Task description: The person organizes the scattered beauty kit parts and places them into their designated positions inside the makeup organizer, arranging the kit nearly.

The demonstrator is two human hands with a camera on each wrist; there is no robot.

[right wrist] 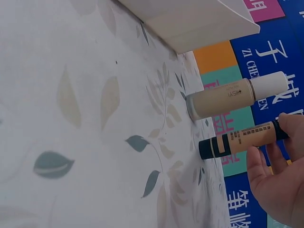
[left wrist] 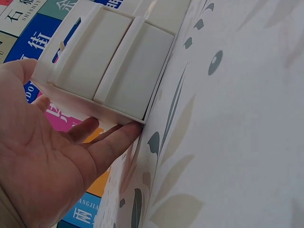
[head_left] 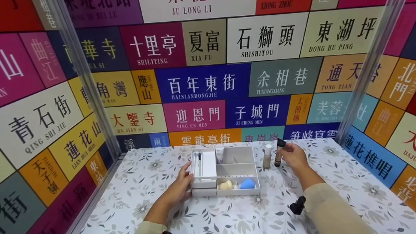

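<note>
A white desktop organizer [head_left: 239, 192] stands on the table, holding brushes, a cream makeup sponge [head_left: 226, 185] and a blue makeup sponge [head_left: 247, 184]. My left hand [head_left: 182, 182] touches the organizer's left side; in the left wrist view its fingertips meet the wall beside two closed drawers [left wrist: 135, 71]. To the right of the organizer, my right hand [head_left: 295, 158] pinches the black top of a tan makeup tube [right wrist: 249, 137] with dark ends. The tube is upright, close to the tabletop; whether it touches is unclear. Next to it stands a foundation bottle [right wrist: 223, 101] with a white cap.
The table has a white leaf-and-flower patterned cover [head_left: 156, 195]. Behind it rises a wall of colored place-name panels [head_left: 201, 84], with clear upright posts at the left and right corners. A black device [head_left: 297, 205] sits at the right wrist.
</note>
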